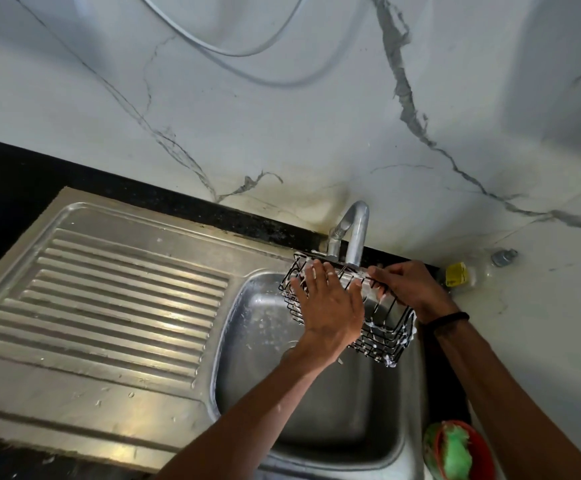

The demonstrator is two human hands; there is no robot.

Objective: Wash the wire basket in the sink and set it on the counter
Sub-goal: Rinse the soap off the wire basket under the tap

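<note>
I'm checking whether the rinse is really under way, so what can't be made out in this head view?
- Water flow: none discernible from the tap; its mouth sits behind the wire basket.
- Left hand covers the basket's left half.
- Sink drain: hidden by the left forearm.
- Green scrubber dish: cut by the bottom edge.
- Yellow-labelled bottle: label unreadable, partly behind the right hand.

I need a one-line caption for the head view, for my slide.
Both hands, left hand and right hand, hold a soapy wire basket over the sink, under the tap.
</note>
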